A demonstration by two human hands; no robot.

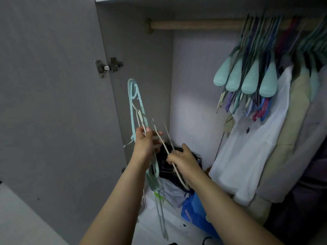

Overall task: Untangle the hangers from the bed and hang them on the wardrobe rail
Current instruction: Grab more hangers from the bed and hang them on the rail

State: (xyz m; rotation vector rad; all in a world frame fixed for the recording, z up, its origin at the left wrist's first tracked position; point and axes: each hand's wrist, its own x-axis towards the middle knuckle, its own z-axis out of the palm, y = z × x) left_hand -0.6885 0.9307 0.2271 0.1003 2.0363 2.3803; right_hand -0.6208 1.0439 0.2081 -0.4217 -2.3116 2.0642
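Head view: the left hand point(145, 140) curls its fingers round a mint-green hanger point(136, 103) standing upright, while the right hand point(184, 160) just beside it pinches a thin beige hanger point(163, 144). Up and right of both hands, the wardrobe rail point(194, 24) carries the hung hangers point(247, 80) and a white shirt point(247, 147)

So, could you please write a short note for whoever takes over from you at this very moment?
Left hand: grips a bunch of tangled hangers, the mint one uppermost.
Right hand: pinches a thin beige hanger, apart from the bunch higher up.
Rail: many hangers and clothes already at its right end; left stretch bare.
Left to do: free the beige hanger, hang it, then the rest.
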